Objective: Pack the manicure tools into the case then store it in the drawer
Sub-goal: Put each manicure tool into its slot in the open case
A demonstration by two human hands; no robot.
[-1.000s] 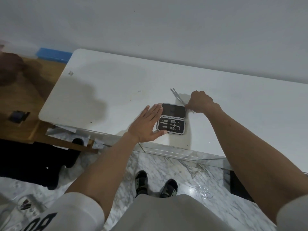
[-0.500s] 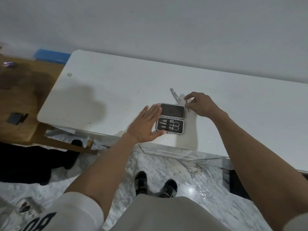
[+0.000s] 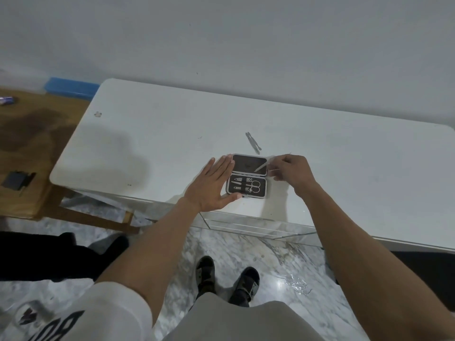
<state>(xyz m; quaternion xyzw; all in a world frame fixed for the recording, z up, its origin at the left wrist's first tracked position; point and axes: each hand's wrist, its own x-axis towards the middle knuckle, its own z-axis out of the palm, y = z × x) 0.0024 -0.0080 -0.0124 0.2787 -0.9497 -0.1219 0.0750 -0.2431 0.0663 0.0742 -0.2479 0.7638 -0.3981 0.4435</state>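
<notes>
Head view looks down on a white worktop (image 3: 172,134) set against a pale wall, with marble floor below and a wooden table (image 3: 32,143) off its left end. An open manicure case (image 3: 248,175) lies near the worktop's front edge, its lid half toward the wall and its tool tray toward the person, scissors and small tools strapped inside. Left hand (image 3: 211,185) lies flat with straight fingers against the case's left side. Right hand (image 3: 290,171), just right of the case, pinches a thin metal tool (image 3: 261,166) whose long axis slants down-left over the lid. Tweezers (image 3: 252,142) lie on the worktop just beyond the case, pointing diagonally toward the wall. What kind of tool is pinched is too small to make out.
</notes>
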